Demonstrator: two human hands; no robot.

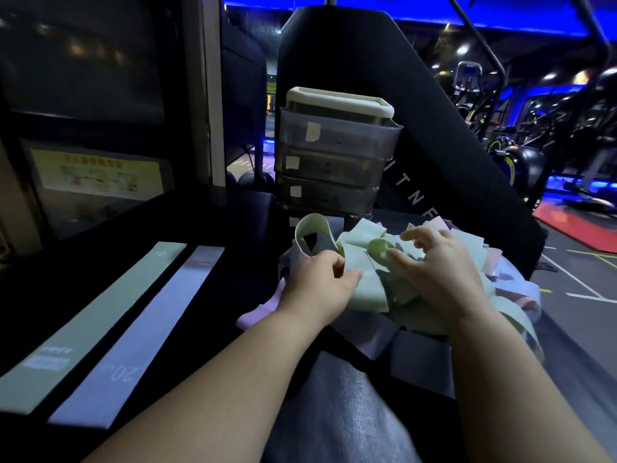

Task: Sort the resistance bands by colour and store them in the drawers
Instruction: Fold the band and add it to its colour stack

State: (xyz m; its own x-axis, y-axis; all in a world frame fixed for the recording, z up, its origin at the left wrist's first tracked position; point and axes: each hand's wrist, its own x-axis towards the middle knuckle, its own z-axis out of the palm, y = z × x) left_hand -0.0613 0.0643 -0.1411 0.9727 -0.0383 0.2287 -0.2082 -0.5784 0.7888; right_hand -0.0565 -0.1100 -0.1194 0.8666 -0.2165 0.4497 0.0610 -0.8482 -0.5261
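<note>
A jumbled pile of resistance bands [374, 289] in green, pink and purple-grey lies on the black bench in front of a small drawer unit [334, 162] with several shut grey drawers. My left hand [317, 282] pinches a light green band [360, 285] at the pile's left side. Resting on top of the pile, my right hand [434, 265] has its fingers spread over green bands and grips nothing that I can make out. Two bands lie flat to the left: a green band [90, 322] and a lilac band [140, 335] marked 20.
The drawer unit stands against a tall black padded upright [434, 111]. A dark textured pad [350, 412] lies at the near side under my arms. A wall with a yellow poster [100, 175] is at left; gym floor and machines are at right.
</note>
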